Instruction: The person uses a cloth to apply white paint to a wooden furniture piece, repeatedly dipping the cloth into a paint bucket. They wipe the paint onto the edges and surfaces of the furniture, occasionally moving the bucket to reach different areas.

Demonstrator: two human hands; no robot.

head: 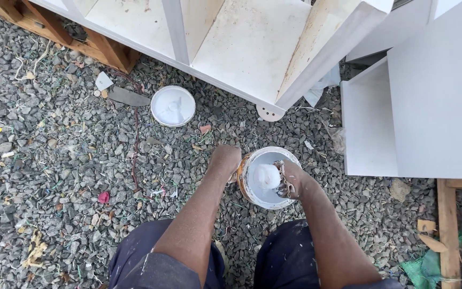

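**Both hands at a can of white filler on the gravel**

The left hand (225, 159) is pressed against the outer left wall of a round, rust-stained metal can of white paste (252, 188) that stands upright on the grey gravel floor (54, 155), between the person's knees in dark blue trousers (290, 257). Whether its fingers curl around the can cannot be told; they are hidden behind the wrist. The right hand (291, 179), smeared with white, reaches over the can's right rim and is clenched on a lump of white paste (267, 175) sitting in the can.

Well apart, up and to the left, a round white lid (172, 106) lies flat on the gravel, with a flat grey metal scraper blade (126, 97) just beside it. Behind both stands a white-painted wooden shelf unit (252, 43), and to the right a white-painted board cabinet (434, 96).
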